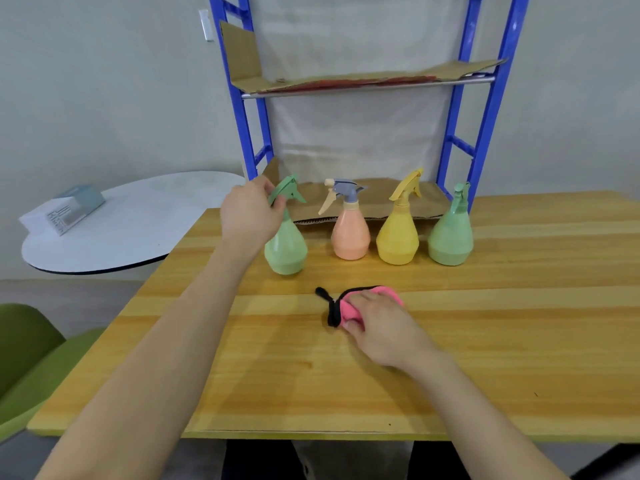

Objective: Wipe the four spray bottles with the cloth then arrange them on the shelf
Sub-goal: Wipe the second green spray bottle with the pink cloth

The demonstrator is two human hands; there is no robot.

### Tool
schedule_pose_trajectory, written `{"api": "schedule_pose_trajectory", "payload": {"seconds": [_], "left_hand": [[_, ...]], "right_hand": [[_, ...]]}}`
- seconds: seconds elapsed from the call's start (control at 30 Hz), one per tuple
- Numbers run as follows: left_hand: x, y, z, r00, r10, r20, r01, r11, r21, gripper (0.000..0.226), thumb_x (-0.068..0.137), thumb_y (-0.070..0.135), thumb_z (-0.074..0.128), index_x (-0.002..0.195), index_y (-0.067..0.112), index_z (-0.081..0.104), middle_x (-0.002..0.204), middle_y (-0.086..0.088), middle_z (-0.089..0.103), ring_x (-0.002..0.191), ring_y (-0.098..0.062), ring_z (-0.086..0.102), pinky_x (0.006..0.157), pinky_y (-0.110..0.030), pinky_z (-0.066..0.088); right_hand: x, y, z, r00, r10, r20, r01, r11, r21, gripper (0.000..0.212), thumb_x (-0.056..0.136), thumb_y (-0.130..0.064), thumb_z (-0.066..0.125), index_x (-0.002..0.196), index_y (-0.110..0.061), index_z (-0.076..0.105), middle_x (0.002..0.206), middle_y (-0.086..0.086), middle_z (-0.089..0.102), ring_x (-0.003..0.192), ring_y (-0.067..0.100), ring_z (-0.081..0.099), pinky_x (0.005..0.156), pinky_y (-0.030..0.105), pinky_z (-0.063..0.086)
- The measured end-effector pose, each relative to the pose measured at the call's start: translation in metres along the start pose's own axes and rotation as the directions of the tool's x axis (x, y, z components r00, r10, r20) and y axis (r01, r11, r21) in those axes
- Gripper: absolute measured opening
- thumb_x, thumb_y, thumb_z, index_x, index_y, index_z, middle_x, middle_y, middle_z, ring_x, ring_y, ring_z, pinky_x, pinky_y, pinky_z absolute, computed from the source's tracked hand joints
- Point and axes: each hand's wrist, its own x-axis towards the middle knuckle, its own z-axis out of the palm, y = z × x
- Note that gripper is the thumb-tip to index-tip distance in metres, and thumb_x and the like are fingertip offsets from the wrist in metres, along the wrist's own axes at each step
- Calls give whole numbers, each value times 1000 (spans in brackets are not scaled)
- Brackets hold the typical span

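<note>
1. Wooden table up front, and four spray bottles line up near its far edge: left green bottle, peach bottle, yellow bottle, right green bottle.
2. Nearer on the same top lies the pink cloth, bunched, with black edging.
3. Behind, the blue shelf: lower cardboard sheet on the bottom tier, upper cardboard sheet on the tier above.
4. Off left, a white round table carries a box.

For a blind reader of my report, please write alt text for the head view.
A person's left hand grips the head of the leftmost green spray bottle while the right hand holds a pink cloth on the wooden table. A peach bottle, a yellow bottle and a second green bottle stand beside it, before a blue shelf.
</note>
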Motion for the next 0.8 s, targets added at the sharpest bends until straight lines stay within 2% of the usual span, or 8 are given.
{"api": "schedule_pose_trajectory", "payload": {"seconds": [0.23, 0.37, 0.47, 0.57, 0.63, 0.7, 0.73, 0.8], "left_hand": [[40, 11, 44, 989, -22, 144, 32, 997, -66, 26, 100, 41, 70, 111, 18, 67, 91, -6, 69, 90, -35, 68, 72, -39, 50], [50, 8, 44, 964, -33, 266, 68, 990, -121, 47, 95, 53, 74, 127, 21, 65, 113, -5, 72, 103, -31, 70, 86, -45, 61], [31, 1, 23, 965, -54, 255, 94, 985, -147, 55, 98, 53, 71, 137, 16, 59, 123, -4, 71, 114, -29, 68, 94, -45, 59], [-22, -14, 1, 965, -132, 227, 184, 957, -223, 44, 100, 62, 61, 105, 19, 69, 98, 1, 76, 100, -27, 74, 90, -46, 61], [-67, -21, -10, 882, -115, 457, 288, 899, -329, 56, 100, 72, 55, 97, 19, 74, 93, 0, 80, 93, -26, 78, 86, -47, 65], [-105, -23, -17, 726, 28, 687, 415, 779, -470, 51, 103, 62, 60, 108, 16, 80, 105, -3, 83, 102, -24, 79, 89, -43, 66], [-118, -26, -18, 694, 118, 710, 433, 720, -542, 42, 103, 52, 65, 116, 15, 79, 112, -5, 83, 108, -22, 78, 93, -40, 66], [-131, -32, -18, 758, 138, 637, 415, 652, -635, 23, 101, 28, 76, 120, 14, 76, 115, -9, 81, 111, -25, 77, 98, -40, 64]], "right_hand": [[-2, 1, -4, 997, 28, 77, -31, 999, 45, 31, 102, -27, 50, 130, -22, 62, 136, -4, 65, 128, 18, 56, 123, 40, 34], [-3, 2, -8, 996, 54, 69, -59, 995, 77, 41, 104, -24, 48, 145, -24, 56, 144, -5, 62, 135, 16, 53, 126, 39, 32], [-6, 0, -10, 994, 100, 33, -103, 988, 111, 37, 106, -21, 52, 143, -25, 53, 127, -4, 67, 120, 15, 59, 111, 34, 47], [-3, -7, -9, 988, 152, -18, -147, 976, 163, 24, 107, -20, 54, 131, -25, 54, 107, -6, 68, 100, 13, 64, 89, 37, 56], [4, -22, -8, 977, 197, -81, -175, 959, 225, 24, 108, -21, 54, 132, -25, 54, 108, -4, 71, 98, 17, 66, 86, 41, 56], [13, -42, -6, 962, 240, -133, -179, 916, 358, 27, 109, -23, 55, 135, -28, 54, 111, -2, 74, 101, 22, 69, 84, 41, 54], [17, -54, -5, 963, 241, -123, -170, 892, 420, 30, 109, -25, 55, 138, -29, 53, 113, -3, 74, 103, 22, 69, 83, 39, 53], [24, -71, -4, 985, 170, -31, -132, 859, 495, 39, 107, -27, 56, 145, -33, 49, 122, -7, 74, 109, 18, 70, 90, 38, 55]]}}
